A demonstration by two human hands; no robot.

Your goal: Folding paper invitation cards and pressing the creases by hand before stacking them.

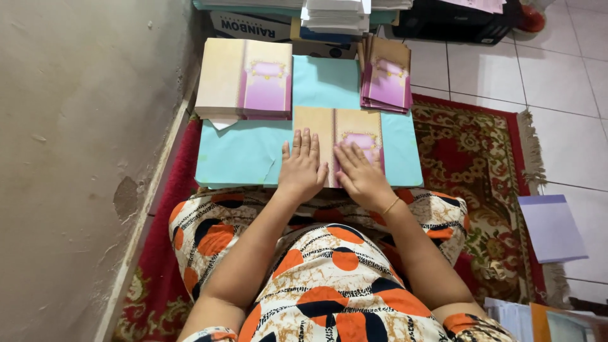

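A tan and pink printed card sheet [339, 126] lies flat on a light blue board [244, 158] resting over my lap. My left hand [302, 166] presses palm-down on the sheet's left half, fingers spread. On the right half my right hand [361, 174] lies flat, a thin bracelet on its wrist. Neither hand grips anything. A stack of flat matching sheets [245, 77] sits at the board's far left. A pile of folded matching cards [386, 75] sits at the far right.
A bare plaster wall [76, 158] runs along the left. Under me is a red patterned rug [487, 171] on white floor tiles. Boxes and paper stacks [335, 16] stand beyond the board. A pale purple sheet [552, 228] lies at right.
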